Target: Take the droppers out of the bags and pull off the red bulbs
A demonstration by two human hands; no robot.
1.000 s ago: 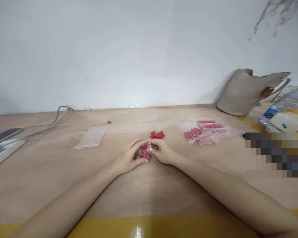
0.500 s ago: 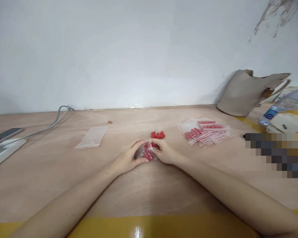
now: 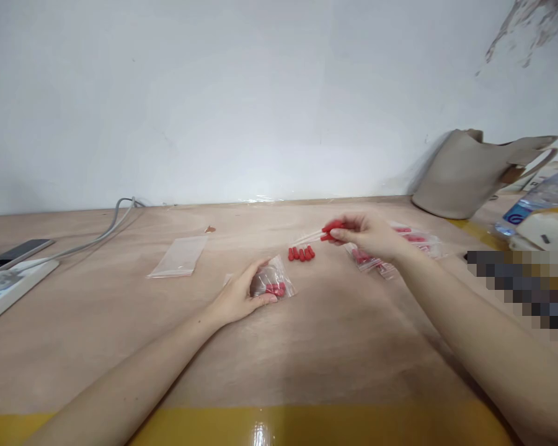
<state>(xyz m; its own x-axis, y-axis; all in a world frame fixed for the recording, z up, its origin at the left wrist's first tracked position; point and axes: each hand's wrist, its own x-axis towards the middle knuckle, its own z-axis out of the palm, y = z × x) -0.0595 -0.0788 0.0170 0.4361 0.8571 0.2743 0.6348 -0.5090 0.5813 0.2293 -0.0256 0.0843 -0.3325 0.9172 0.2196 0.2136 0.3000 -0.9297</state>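
Observation:
My left hand rests on the table, curled around a small clear plastic bag, with its thumb at the near edge. Red pieces show inside the bag. Raised off the table, my right hand pinches several red-ended sticks, their thin white shafts pointing left. Just below those shafts lies a row of several red ends on the table. Partly behind my right wrist is a pile of clear zip bags holding red pieces.
A flat stack of clear bags lies at left, near a small brown scrap. Farther left are a power strip, a phone and cables. At right stand a beige bag and a plastic bottle.
My right hand has left the bag and moved up and to the right, now with red-ended sticks in its fingers. My left hand has stayed at the bag.

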